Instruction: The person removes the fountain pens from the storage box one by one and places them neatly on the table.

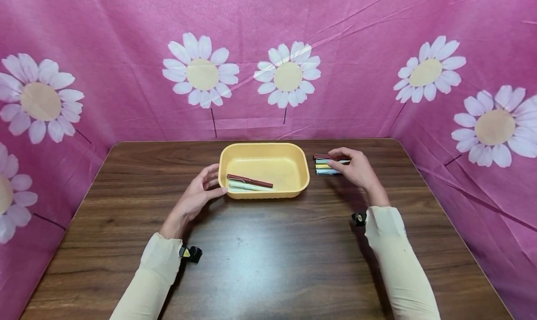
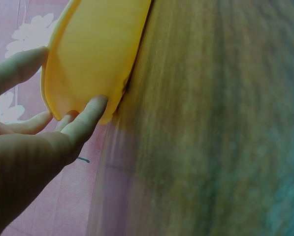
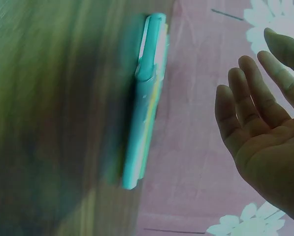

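My left hand [image 1: 195, 196] touches the outside of a yellow plastic basin [image 1: 264, 195] at its left end, with fairly straight, spread fingers on the wall in the left wrist view. Inside, at the front left, a dark red pen [image 1: 249, 180] lies beside pale green pens [image 1: 251, 187]. To the basin's right, several pens lie side by side: a dark red pen [image 1: 320, 156], a yellow pen [image 1: 322, 166] and light blue pens [image 1: 323, 172]. Over them hovers my right hand [image 1: 358, 170]. The right wrist view shows its fingers extended, apart from a turquoise pen [image 3: 143, 105], holding nothing.
Both stand on a brown wood-grain table [image 1: 268, 254], towards its far edge. Pink cloth [image 1: 348, 54] with large white flowers surrounds the table at the back and sides. A small black device [image 1: 191, 254] is on the left wrist, another black device [image 1: 358, 219] on the right.
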`<state>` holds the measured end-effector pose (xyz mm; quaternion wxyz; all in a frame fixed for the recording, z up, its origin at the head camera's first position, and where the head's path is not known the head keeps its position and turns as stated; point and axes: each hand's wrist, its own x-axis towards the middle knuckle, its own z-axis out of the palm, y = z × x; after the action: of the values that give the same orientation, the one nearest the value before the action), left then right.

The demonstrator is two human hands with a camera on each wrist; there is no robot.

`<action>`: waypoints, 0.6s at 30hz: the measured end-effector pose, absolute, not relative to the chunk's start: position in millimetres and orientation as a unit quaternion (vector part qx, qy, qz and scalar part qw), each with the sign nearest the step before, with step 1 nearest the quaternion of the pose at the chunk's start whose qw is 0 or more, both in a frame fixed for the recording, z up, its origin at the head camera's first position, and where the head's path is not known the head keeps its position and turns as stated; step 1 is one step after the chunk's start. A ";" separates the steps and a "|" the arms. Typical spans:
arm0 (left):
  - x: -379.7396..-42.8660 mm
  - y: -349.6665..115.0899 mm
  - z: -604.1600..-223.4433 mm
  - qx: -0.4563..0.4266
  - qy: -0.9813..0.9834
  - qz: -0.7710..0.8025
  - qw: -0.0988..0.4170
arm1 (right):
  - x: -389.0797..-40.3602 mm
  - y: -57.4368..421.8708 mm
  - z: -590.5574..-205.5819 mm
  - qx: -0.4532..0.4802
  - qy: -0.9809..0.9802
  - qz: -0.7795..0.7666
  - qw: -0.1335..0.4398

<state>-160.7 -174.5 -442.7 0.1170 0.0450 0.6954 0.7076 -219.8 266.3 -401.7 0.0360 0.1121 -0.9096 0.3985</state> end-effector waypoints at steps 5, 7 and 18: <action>-160.7 -174.2 -442.7 0.042 0.695 0.708 0.118 | -218.1 256.4 -393.0 0.134 -0.902 0.408 0.046; -160.4 -174.0 -442.3 0.046 0.696 0.707 0.117 | -216.9 252.5 -389.8 0.139 -0.899 0.412 0.046; -160.7 -174.4 -443.8 0.054 0.696 0.707 0.113 | -212.3 226.1 -380.0 0.152 -0.882 0.446 0.035</action>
<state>-160.7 -174.4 -443.8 0.1132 0.0540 0.6957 0.7073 -212.3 226.1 -380.0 0.0347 0.1524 -0.8815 0.4455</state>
